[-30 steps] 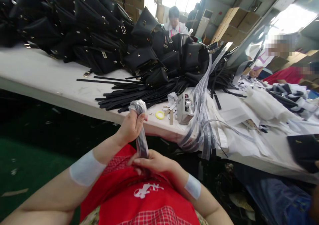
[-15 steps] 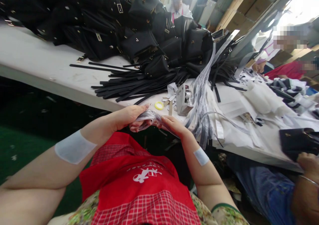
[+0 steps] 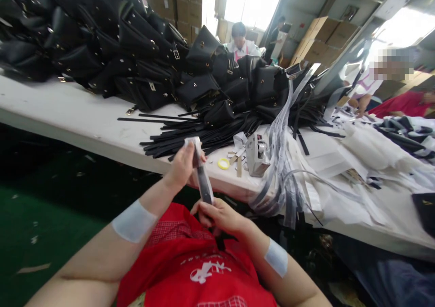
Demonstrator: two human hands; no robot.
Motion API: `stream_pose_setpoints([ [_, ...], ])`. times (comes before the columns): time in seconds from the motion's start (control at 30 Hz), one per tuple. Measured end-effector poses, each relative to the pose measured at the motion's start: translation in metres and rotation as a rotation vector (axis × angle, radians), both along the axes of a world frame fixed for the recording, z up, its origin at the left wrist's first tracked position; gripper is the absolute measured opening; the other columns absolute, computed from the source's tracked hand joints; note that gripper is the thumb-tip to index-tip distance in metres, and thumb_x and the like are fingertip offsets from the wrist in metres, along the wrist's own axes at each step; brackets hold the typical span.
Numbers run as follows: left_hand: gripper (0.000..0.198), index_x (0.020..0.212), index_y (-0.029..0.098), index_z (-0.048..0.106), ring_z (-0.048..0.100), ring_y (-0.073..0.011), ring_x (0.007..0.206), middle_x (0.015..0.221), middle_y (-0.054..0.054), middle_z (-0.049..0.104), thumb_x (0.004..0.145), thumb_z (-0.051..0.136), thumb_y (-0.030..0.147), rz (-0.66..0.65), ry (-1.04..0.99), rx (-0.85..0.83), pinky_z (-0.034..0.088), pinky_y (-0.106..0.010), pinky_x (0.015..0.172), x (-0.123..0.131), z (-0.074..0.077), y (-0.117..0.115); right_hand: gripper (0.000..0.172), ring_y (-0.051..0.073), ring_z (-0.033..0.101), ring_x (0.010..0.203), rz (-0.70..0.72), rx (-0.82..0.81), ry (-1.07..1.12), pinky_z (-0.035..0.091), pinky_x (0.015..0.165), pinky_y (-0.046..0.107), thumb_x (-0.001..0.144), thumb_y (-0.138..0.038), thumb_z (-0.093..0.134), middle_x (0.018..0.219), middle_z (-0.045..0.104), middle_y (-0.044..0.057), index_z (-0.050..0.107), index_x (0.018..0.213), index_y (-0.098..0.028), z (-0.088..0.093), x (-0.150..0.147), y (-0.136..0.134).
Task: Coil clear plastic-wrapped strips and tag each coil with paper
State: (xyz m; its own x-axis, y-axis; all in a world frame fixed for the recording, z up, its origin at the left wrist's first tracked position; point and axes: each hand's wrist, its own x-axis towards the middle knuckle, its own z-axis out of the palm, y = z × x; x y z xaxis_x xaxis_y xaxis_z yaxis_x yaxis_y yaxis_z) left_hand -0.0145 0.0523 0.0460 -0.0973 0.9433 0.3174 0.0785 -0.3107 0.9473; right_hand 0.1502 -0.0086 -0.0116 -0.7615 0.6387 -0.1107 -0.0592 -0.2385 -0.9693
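Observation:
My left hand [image 3: 182,165] pinches the top end of a black strap in a clear plastic sleeve [image 3: 202,176], held upright above my lap. My right hand [image 3: 217,215] grips the lower end of the same strap, just over my red apron [image 3: 200,266]. Both hands are closed on it. On the white table [image 3: 84,116] just beyond lie a fan of loose black straps [image 3: 190,132], a small roll of yellow tape [image 3: 223,163] and a grey tape dispenser [image 3: 255,155].
A big heap of black handbags [image 3: 136,57] fills the far side of the table. Plastic sleeves [image 3: 282,162] hang over the table's near edge, with white paper [image 3: 367,153] to the right. Other people sit at the far end and at the right. Cardboard boxes [image 3: 322,35] stand behind.
The hands were together at the table edge with the strap bunched between them; now the left has risen and the right dropped, and the sleeved strap is pulled straight between them.

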Motion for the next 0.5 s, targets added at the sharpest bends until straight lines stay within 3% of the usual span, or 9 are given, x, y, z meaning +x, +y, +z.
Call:
stream_pose_setpoints([
  [0.07, 0.045, 0.082, 0.016, 0.057, 0.058, -0.0202, 0.065, 0.069, -0.006, 0.059, 0.092, 0.041, 0.057, 0.005, 0.171, 0.031, 0.050, -0.036, 0.070, 0.008, -0.020, -0.009, 0.046, 0.007, 0.041, 0.045, -0.032, -0.021, 0.091, 0.035, 0.049, 0.021, 0.091, -0.058, 0.049, 0.053, 0.042, -0.007, 0.063, 0.094, -0.015, 0.014, 0.000, -0.004],
  [0.17, 0.042, 0.077, 0.017, 0.055, 0.057, -0.0232, 0.063, 0.065, -0.007, 0.058, 0.089, 0.044, 0.055, -0.099, 0.528, 0.055, 0.046, -0.037, 0.067, 0.011, -0.037, -0.025, 0.046, 0.007, 0.041, 0.042, -0.112, 0.008, 0.049, 0.032, 0.045, 0.020, 0.089, -0.059, 0.051, 0.048, 0.041, -0.007, 0.062, 0.085, -0.015, 0.026, 0.020, 0.010],
  [0.23, 0.043, 0.080, 0.016, 0.056, 0.060, -0.0257, 0.068, 0.070, -0.010, 0.061, 0.091, 0.038, 0.054, -0.180, 0.858, 0.050, 0.044, -0.036, 0.067, 0.009, -0.038, -0.033, 0.048, 0.008, 0.041, 0.039, -0.126, 0.107, -0.128, 0.031, 0.043, 0.021, 0.086, -0.062, 0.053, 0.048, 0.046, -0.006, 0.062, 0.083, -0.015, 0.028, 0.038, 0.024],
  [0.3, 0.043, 0.078, 0.017, 0.058, 0.061, -0.0258, 0.070, 0.073, -0.011, 0.064, 0.089, 0.043, 0.056, -0.243, 1.036, -0.011, 0.042, -0.033, 0.065, 0.007, -0.038, -0.038, 0.044, 0.011, 0.050, 0.047, -0.145, 0.344, -0.395, 0.037, 0.048, 0.023, 0.085, -0.059, 0.055, 0.057, 0.058, -0.002, 0.064, 0.084, -0.016, 0.026, 0.053, 0.036],
  [0.37, 0.044, 0.069, 0.018, 0.059, 0.057, -0.0211, 0.061, 0.065, -0.007, 0.062, 0.085, 0.050, 0.058, -0.356, 0.965, -0.189, 0.038, -0.029, 0.059, 0.006, -0.039, -0.039, 0.034, 0.017, 0.061, 0.068, -0.175, 0.676, -0.689, 0.044, 0.064, 0.027, 0.088, -0.049, 0.056, 0.075, 0.067, 0.005, 0.067, 0.087, -0.017, 0.021, 0.061, 0.041],
  [0.43, 0.050, 0.061, 0.018, 0.059, 0.049, -0.0160, 0.048, 0.052, -0.002, 0.056, 0.082, 0.052, 0.063, -0.543, 0.700, -0.468, 0.033, -0.027, 0.051, 0.005, -0.042, -0.039, 0.029, 0.021, 0.062, 0.086, -0.187, 0.919, -0.889, 0.043, 0.079, 0.030, 0.092, -0.042, 0.053, 0.088, 0.070, 0.009, 0.068, 0.088, -0.018, 0.013, 0.064, 0.041],
  [0.5, 0.059, 0.062, 0.017, 0.062, 0.041, -0.0136, 0.038, 0.040, 0.002, 0.045, 0.083, 0.044, 0.069, -0.699, 0.423, -0.696, 0.031, -0.026, 0.044, 0.004, -0.045, -0.039, 0.035, 0.021, 0.061, 0.088, -0.195, 0.923, -0.873, 0.042, 0.082, 0.032, 0.095, -0.044, 0.046, 0.088, 0.069, 0.009, 0.067, 0.086, -0.018, 0.001, 0.062, 0.036],
])
